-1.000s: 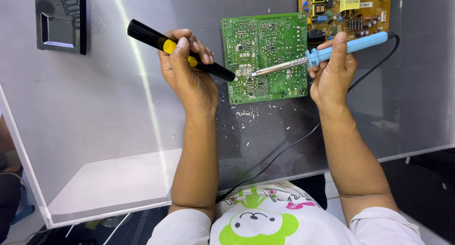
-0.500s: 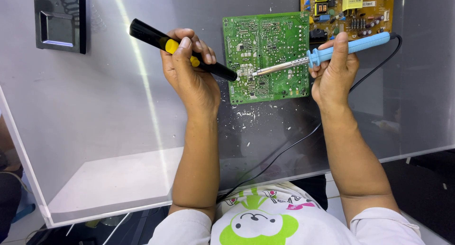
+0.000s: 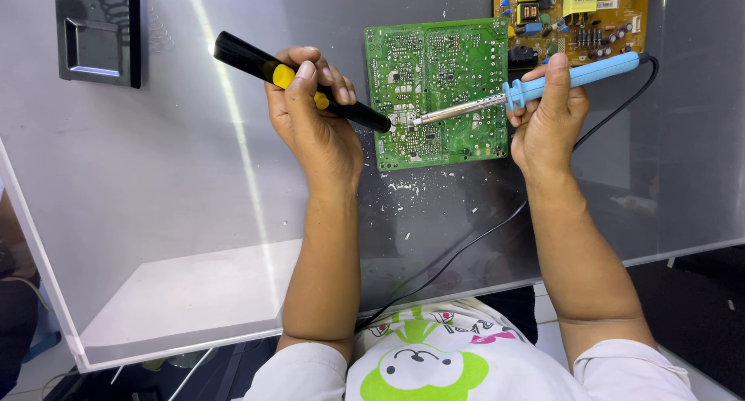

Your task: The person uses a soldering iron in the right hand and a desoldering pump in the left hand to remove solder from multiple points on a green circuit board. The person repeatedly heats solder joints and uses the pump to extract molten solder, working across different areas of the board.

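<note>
A green circuit board [image 3: 446,67] lies solder side up on the grey work surface. My left hand [image 3: 310,114] grips a black desoldering pump with a yellow button [image 3: 256,63]; its tip rests on the board's lower left area. My right hand [image 3: 547,118] holds a blue-handled soldering iron [image 3: 574,75], whose metal tip meets the pump's tip on the board. The iron's black cord [image 3: 466,246] runs from the handle's end down toward my body.
A second, orange-brown circuit board [image 3: 582,17] with upright components lies at the top right, beside the green one. A black box-like object [image 3: 97,32] sits at the top left. Small white solder flecks [image 3: 407,187] litter the surface below the board. A clear panel edge [image 3: 46,284] runs along the left.
Both hands and tools keep almost the same pose; the view has shifted only slightly. The iron tip and pump tip stay together on the board.
</note>
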